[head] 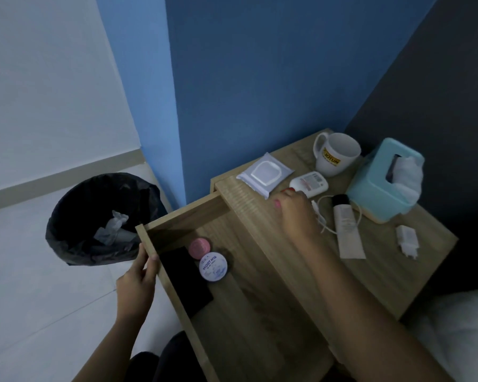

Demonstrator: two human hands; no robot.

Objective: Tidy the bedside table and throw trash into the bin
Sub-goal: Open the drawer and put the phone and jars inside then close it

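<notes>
The wooden bedside table (384, 271) has its drawer (182, 221) pulled out. My left hand (137, 282) grips the drawer's front edge. Inside lie a pink round tin (199, 247), a white round jar (213, 267) and a flat black item (185, 277). My right hand (295, 213) reaches over the tabletop, its fingertips touching a small white bottle (311, 183) lying on its side; I cannot tell whether it grips it. A black-lined bin (94, 216) stands on the floor to the left with crumpled white tissue (113, 227) inside.
On the tabletop lie a wet-wipe pack (264, 175), a white mug (335, 157), a teal tissue box (384, 183), a white tube with black cap (347, 227), a white cable (323, 219) and a white charger plug (407, 239). White bedding (458, 326) at right.
</notes>
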